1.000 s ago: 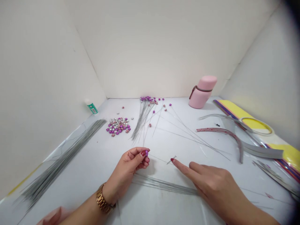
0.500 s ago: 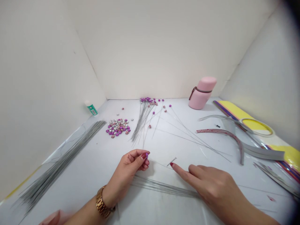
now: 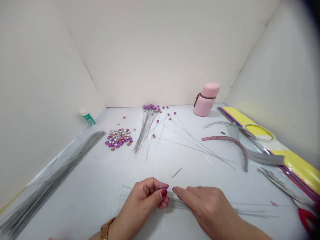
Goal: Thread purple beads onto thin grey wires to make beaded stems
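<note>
My left hand [image 3: 147, 196], with a gold watch [image 3: 105, 230] at its wrist, pinches a small purple star [image 3: 165, 189] between thumb and index finger. Only a sliver of the star shows. Close beside it on the right, my right hand [image 3: 208, 203] reaches in with its index fingertip near the star; its thumb is hidden below. A thin wire [image 3: 262, 204] comes out behind the right hand and appears to be in its fingers. Under both hands lie several grey wires [image 3: 181, 204]. A nail [image 3: 177, 172] rests on the table just beyond the fingertips.
Loose stars [image 3: 119, 138] are piled at left, near a long wire bundle [image 3: 57, 176] and a green-white tube [image 3: 89, 119]. Star-tipped wires [image 3: 146, 128] lie at the back. To the right are a pink bottle [image 3: 206, 100], curved strips [image 3: 230, 141], yellow sheets [image 3: 300, 163] and scissors [image 3: 306, 216].
My right hand has left the nail and come in beside the left hand. My left hand has shifted nearer to me, still holding the star. The whole view has swung slightly.
</note>
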Motion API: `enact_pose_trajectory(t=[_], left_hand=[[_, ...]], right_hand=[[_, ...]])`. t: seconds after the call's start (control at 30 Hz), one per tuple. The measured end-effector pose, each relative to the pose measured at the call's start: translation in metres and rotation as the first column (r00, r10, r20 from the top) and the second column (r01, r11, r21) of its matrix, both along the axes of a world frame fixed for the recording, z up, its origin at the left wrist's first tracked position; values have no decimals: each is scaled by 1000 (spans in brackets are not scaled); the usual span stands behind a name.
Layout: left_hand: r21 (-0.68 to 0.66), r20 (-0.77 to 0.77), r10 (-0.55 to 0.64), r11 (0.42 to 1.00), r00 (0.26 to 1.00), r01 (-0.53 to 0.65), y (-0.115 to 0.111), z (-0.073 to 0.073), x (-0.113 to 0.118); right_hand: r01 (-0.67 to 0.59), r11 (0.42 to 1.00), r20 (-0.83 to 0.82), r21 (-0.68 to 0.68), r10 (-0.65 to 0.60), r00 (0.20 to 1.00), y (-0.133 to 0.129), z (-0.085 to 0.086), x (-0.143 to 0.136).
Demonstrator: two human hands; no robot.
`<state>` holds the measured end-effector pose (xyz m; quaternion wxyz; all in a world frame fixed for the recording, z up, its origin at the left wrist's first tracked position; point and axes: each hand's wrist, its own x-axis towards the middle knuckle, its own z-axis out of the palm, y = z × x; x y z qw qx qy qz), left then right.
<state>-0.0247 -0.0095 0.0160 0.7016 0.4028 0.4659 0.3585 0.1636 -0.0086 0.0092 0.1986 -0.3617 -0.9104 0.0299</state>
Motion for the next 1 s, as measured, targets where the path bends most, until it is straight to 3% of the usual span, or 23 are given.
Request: enact_pose_trajectory(t=[0.3, 0.6, 0.7, 0.83, 0.93, 1.0], left_hand=[[-27, 39, -47, 999, 998, 48, -6, 0, 4], [6, 30, 21, 1000, 999, -21, -7, 0, 6], [-1, 48, 20, 1000, 999, -20, -7, -1, 7], [-4, 44, 36, 999, 998, -36, -7, 2, 8], [-12, 40, 23, 1000, 999, -23, -8, 4, 7], [-12, 36, 11, 1000, 999, -11, -8, 4, 6]], right_hand=[[3, 993, -3, -120, -4, 1000, 2, -2, 3], [-15, 970, -31, -243, 8, 999, -2, 16, -3], [-21, 925, -52, -381, 2, 999, -4, 22, -6], [-68, 805, -184, -590, -52, 981, -3, 26, -6], [-182, 736, -331, -652, -61, 941, 0, 28, -6], [-202, 733, -350, -650, -53, 935, 1, 27, -5]])
